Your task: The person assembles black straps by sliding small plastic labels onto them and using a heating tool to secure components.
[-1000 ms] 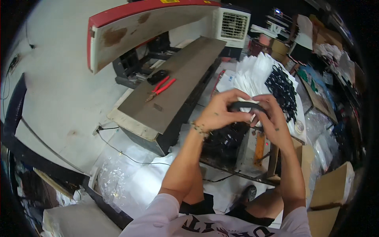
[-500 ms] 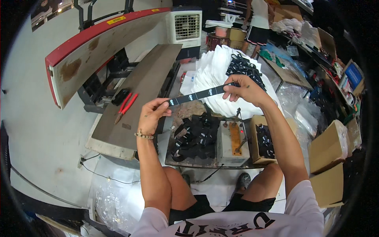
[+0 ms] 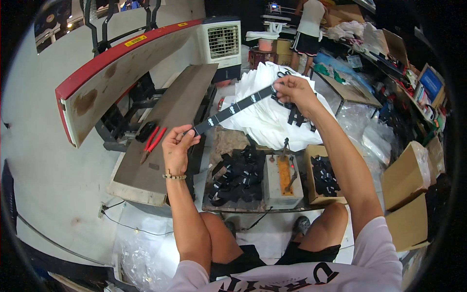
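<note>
A black label ribbon [image 3: 233, 110] with white print is stretched straight between my hands, sloping up to the right. My left hand [image 3: 176, 151], with a beaded bracelet at the wrist, pinches its lower end. The upper end is pinched by my right hand [image 3: 297, 93], held over a spread of white cloth [image 3: 260, 121]. Black looped strips [image 3: 296, 118] lie on that cloth, partly hidden behind my right hand. Below the ribbon, a tangled heap of black ribbon [image 3: 238, 177] rests on a low worn table [image 3: 228, 134]. Beside the heap stands a small grey machine [image 3: 282, 194] with an orange-yellow top plate.
A cardboard box [image 3: 331, 199] with black labels [image 3: 325, 175] stands right of the machine. To the left, a large red-lidded press [image 3: 73, 112] has its lid raised; red-handled pliers [image 3: 154, 138] lie on its bed [image 3: 182, 104]. A person [image 3: 309, 29] stands at the back near an air cooler [image 3: 224, 44].
My right hand has risen, so the ribbon slopes more steeply. My left hand has shifted slightly left and down. Both hands keep their pinch, and the whole view has shifted a little.
</note>
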{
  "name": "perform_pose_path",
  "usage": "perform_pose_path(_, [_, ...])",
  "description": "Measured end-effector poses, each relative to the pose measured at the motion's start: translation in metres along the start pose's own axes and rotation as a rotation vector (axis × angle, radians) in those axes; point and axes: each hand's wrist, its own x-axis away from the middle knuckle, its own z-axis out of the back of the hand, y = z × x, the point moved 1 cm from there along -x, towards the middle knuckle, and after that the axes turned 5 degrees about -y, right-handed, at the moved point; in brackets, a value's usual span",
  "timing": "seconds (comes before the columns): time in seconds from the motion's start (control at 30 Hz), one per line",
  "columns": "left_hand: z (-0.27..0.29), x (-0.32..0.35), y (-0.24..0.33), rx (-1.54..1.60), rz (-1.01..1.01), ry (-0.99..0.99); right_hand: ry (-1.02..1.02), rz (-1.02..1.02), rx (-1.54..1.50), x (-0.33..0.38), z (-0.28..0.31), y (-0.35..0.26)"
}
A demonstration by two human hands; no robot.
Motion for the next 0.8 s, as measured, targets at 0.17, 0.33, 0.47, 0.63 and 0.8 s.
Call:
perform_pose_path(0.17, [-0.008, 0.000, -0.002, 0.015, -0.004, -0.014, 0.034, 0.114, -0.013, -0.022, 0.004, -0.034])
perform_pose_path(0.33, [-0.017, 0.003, 0.003, 0.008, 0.015, -0.051, 0.009, 0.135, 0.057, -0.043, 0.010, -0.048])
perform_pose_path(0.47, [-0.018, 0.003, -0.005, -0.016, 0.045, -0.097, 0.027, 0.176, 0.110, -0.051, 0.012, -0.061])
perform_pose_path(0.63, [-0.007, 0.002, -0.009, -0.019, 0.080, -0.093, -0.032, 0.152, 0.060, -0.051, 0.004, -0.067])
perform_pose_path(0.8, [-0.006, 0.002, -0.011, -0.337, 0.048, -0.154, -0.297, 0.042, 0.049, -0.034, -0.040, -0.059])
